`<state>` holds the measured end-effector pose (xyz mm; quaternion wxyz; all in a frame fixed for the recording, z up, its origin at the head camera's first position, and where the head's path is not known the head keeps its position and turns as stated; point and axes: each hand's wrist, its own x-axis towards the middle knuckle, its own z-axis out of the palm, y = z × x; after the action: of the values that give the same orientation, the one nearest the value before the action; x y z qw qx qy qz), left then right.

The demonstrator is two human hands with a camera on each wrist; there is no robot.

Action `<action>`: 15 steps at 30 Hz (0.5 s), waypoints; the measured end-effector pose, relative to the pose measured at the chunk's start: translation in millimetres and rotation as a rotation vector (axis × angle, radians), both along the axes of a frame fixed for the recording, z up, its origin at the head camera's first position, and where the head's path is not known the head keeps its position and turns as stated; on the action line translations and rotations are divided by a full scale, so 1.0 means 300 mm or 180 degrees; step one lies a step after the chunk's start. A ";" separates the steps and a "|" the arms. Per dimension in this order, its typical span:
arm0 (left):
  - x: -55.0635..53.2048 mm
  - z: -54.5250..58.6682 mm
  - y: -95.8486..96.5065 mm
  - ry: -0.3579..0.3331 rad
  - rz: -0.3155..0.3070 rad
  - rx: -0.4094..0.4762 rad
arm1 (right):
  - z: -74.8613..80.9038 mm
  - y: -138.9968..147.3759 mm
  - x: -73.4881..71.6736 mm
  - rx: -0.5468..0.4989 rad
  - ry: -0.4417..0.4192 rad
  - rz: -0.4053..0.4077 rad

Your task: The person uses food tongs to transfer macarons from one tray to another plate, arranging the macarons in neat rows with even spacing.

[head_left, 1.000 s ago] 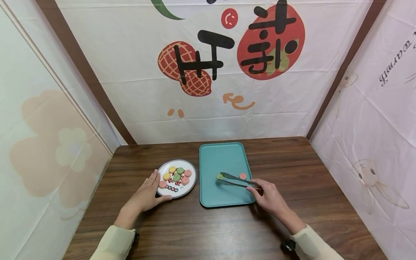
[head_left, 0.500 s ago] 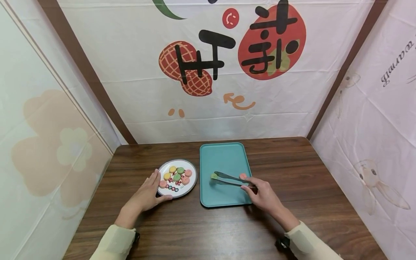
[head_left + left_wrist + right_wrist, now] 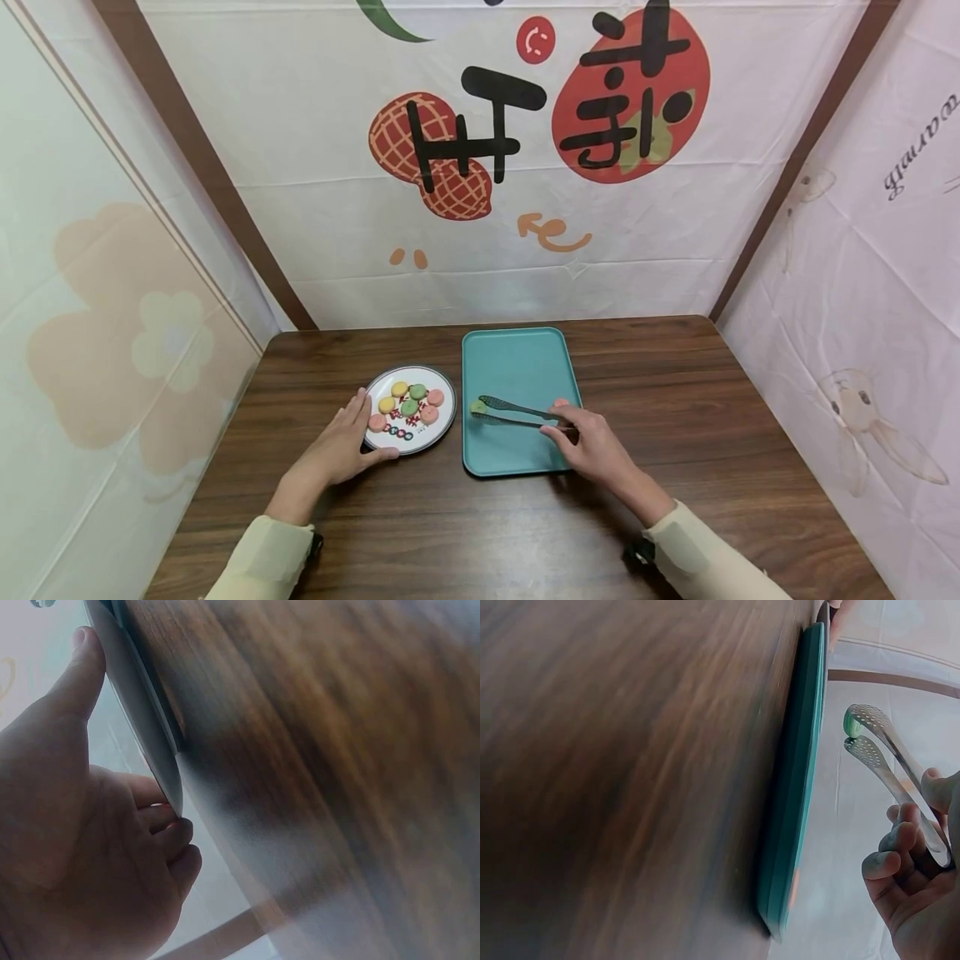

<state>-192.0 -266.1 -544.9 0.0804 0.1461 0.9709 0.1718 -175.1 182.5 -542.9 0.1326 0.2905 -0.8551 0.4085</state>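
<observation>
My right hand (image 3: 596, 446) holds a pair of dark metal tongs (image 3: 517, 407) with perforated tips. Between those tips sits a small round green macaron-like piece (image 3: 851, 724), raised above the left side of the teal tray (image 3: 517, 358). A pink piece (image 3: 561, 402) lies on the tray, partly hidden by the right hand. Left of the tray is a white round plate (image 3: 442, 421) bearing several yellow, green and pink pieces. My left hand (image 3: 336, 446) rests against the plate's left and near rim, fingers along the side and thumb toward the front.
The brown wooden table (image 3: 480, 533) extends in front of the tray and plate and to the right. A printed white cloth (image 3: 637, 292) stands behind the table's far edge, with more cloth walls at both sides.
The right hand has moved left with the tongs, carrying the green piece from mid-tray to near the tray's left edge. The left hand and plate have stayed put.
</observation>
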 end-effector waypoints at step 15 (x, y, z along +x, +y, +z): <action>-0.002 0.001 -0.002 -0.0012 0.0002 0.0000 | 0.016 -0.079 -0.014 0.0152 -0.0098 -0.0034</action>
<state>-192.6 -266.7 -544.6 0.0821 0.1455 0.9708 0.1720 -179.2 158.7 -538.1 0.1145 0.2826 -0.8681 0.3917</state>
